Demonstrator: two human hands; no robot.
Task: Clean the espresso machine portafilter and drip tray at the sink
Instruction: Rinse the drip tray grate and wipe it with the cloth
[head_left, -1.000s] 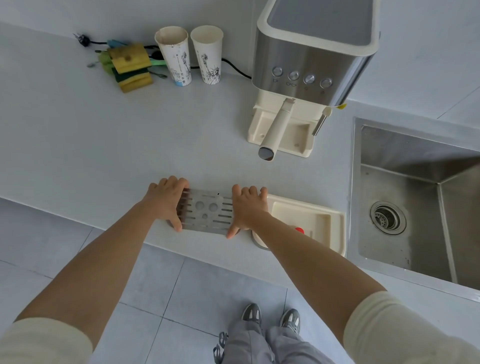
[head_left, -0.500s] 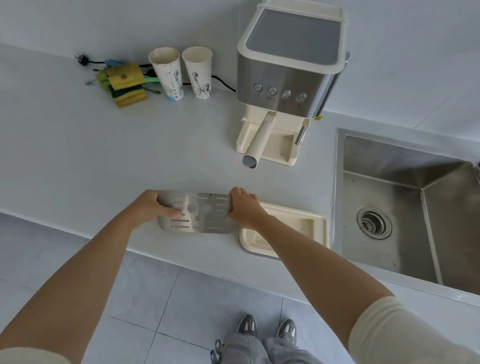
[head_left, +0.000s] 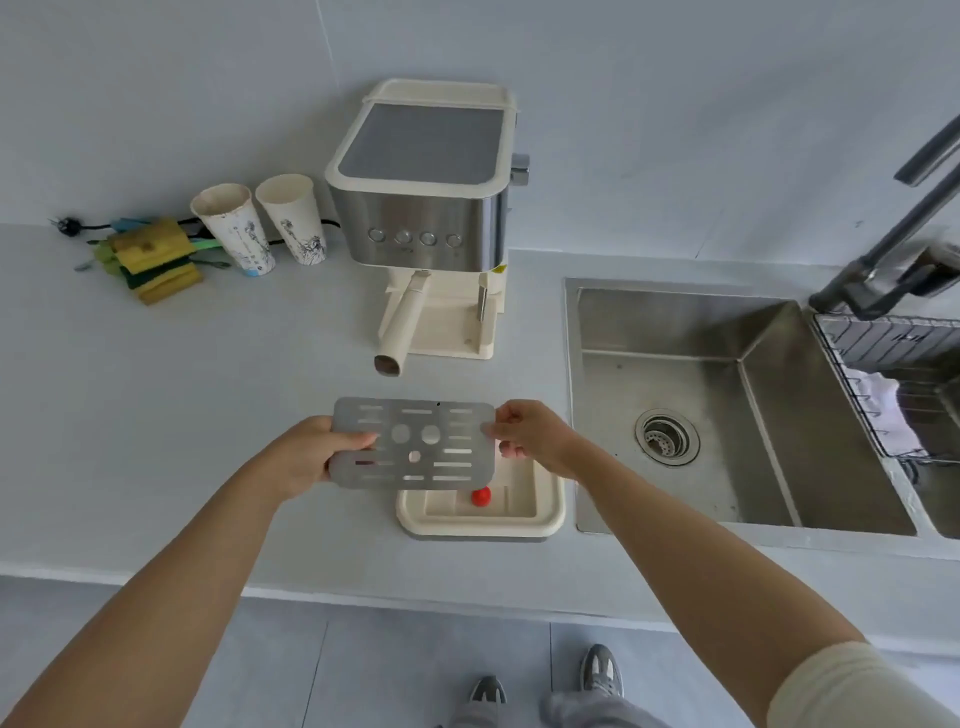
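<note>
Holding the metal grate (head_left: 415, 447) by its two short ends, the left hand (head_left: 306, 460) and the right hand (head_left: 537, 439) each pinch one edge. The grate is up in the air, over the near side of the counter (head_left: 197, 405). It is thin and smooth, so it could slip from such a small grip and bang down.

Just under it sits the cream drip tray (head_left: 467, 525), open on top, with a little red float (head_left: 481, 496) inside. I cannot tell if there is water in it. If there is, moving it fast could spill it.

The sink (head_left: 675, 332) is just to the right. Farther back, the portafilter (head_left: 402, 322) is in the espresso machine (head_left: 426, 208), not yet taken out.
</note>
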